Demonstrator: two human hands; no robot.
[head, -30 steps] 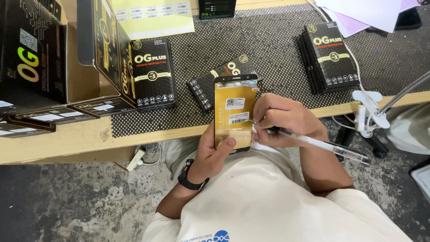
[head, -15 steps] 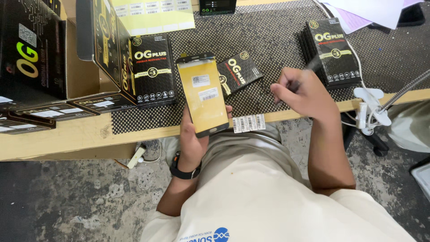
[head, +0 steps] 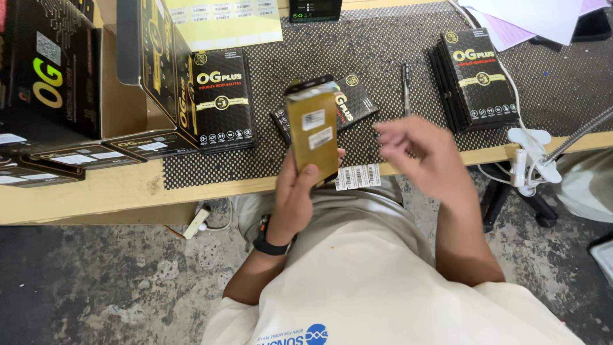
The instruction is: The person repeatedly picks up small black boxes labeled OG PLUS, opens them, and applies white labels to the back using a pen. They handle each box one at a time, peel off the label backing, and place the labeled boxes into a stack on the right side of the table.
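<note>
1. Left hand [head: 299, 195]: gripping the lower end of a flat gold panel [head: 313, 134], holding it upright above the tabletop's [head: 115, 191] near edge.
2. Right hand [head: 418, 150]: hovering open and holding nothing, fingers loosely spread, blurred, just right of the panel.
3. Barcode label strip [head: 357, 176]: lying at the near edge, between the hands.
4. Pen [head: 406, 78]: lying on the black mat [head: 383, 38], beyond the right hand.
5. Black box stack [head: 476, 76]: sitting towards the right end.

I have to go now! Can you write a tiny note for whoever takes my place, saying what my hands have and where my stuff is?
Left hand: fingers wrapped around the gold flat panel, which carries two white labels.
Right hand: empty, open, blurred, above the desk edge.
Pen lies on the black mat.
Barcode sticker strip sits on the desk edge.
Black box lies behind the panel.
Done: panel labelled. Left: boxing it, probably.
</note>
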